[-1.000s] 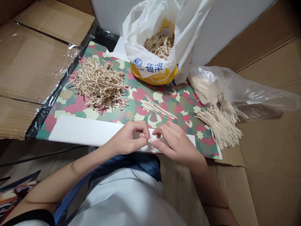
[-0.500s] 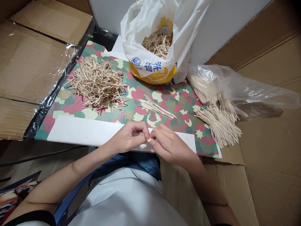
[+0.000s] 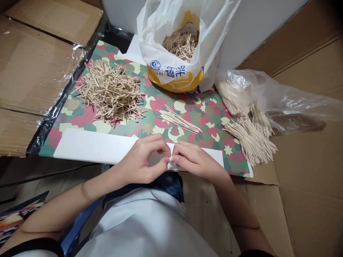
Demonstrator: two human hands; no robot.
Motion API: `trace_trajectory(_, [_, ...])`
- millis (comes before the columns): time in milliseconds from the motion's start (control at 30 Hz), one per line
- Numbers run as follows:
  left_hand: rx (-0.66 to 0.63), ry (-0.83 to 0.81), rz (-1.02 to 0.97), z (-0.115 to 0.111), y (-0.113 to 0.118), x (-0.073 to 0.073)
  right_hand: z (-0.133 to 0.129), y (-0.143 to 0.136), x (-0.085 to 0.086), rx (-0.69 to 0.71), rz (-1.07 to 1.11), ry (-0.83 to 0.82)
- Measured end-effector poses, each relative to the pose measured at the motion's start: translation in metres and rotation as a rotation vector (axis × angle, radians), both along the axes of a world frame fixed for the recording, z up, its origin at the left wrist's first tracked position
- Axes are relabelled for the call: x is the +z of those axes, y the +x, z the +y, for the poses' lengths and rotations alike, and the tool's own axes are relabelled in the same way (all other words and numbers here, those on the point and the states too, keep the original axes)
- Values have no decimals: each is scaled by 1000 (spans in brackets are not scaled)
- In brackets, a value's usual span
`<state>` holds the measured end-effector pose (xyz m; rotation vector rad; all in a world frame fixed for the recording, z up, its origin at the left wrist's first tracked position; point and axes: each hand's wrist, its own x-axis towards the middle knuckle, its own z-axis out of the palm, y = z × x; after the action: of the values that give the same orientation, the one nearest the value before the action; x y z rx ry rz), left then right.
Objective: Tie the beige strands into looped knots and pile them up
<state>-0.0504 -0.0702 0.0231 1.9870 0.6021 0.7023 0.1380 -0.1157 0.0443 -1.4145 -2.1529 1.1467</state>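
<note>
My left hand (image 3: 150, 157) and my right hand (image 3: 195, 159) meet over the table's near edge, thumbs and forefingers pinched together. Between the fingertips is a small pale strand (image 3: 170, 158), of the same colour as the strands lying around; most of it is hidden by the fingers. Just beyond my hands lies a small row of straight, thin pale strands (image 3: 179, 119). A heap of short, bent-looking pale pieces (image 3: 109, 93) sits at the left of the table. Bundles of long strands (image 3: 252, 141) rest at the right edge.
At the back stands a white and yellow plastic bag (image 3: 175, 76) with many short pale pieces (image 3: 182, 44) inside. A clear plastic bag (image 3: 284, 96) lies at the right. Cardboard boxes (image 3: 34, 67) flank the left, and cardboard (image 3: 308, 150) the right. The tabletop (image 3: 150, 125) has a camouflage-like pattern.
Both hands stay together at the near edge, the small strand still between them. The left fingers have opened into a wider arch and the right hand has flattened slightly. The view has shifted a little.
</note>
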Motion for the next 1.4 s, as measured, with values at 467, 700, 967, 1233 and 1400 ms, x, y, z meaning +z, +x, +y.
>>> trace_trajectory(467, [8,-73,20,2,1,0,-16,-11,-1,136,-457,456])
trace_trajectory(700, [39,-99,72,0,3,-1,-21,-20,-9,112,-609,633])
trace_trajectory(967, [-3,-229,-33,3,1,3,-10,-15,-2,38,-192,234])
trace_trajectory(1233, [-49,-222,-64,1,-2,6,-1,0,-5,168,88,65])
trace_trajectory(1400, [-65,-105,-25,1,-6,5,-6,-4,-6,126,21,166])
